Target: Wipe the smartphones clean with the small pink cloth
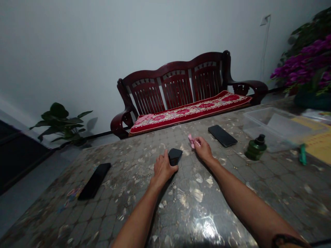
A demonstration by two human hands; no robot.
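My left hand (163, 167) is closed around the near left side of a dark smartphone (176, 155), which is on or just above the table. To its right, my right hand (203, 148) pinches a small pink item (191, 140), perhaps a strip of cloth or a ribbon; its exact kind is too small to tell. Beyond the right hand lies a second black phone (222, 135), touched by neither hand. A third black phone (95, 181) rests far to the left, with some small colourful bits (73, 194) beside it.
On the right stand a green bottle with a black cap (256, 148), a clear plastic box (271, 120) and a teal tool (302, 155) near yellow paper (320, 137). Purple flowers (307, 62) rise behind. A red wooden bench (178, 82) is past the patterned table (124, 220).
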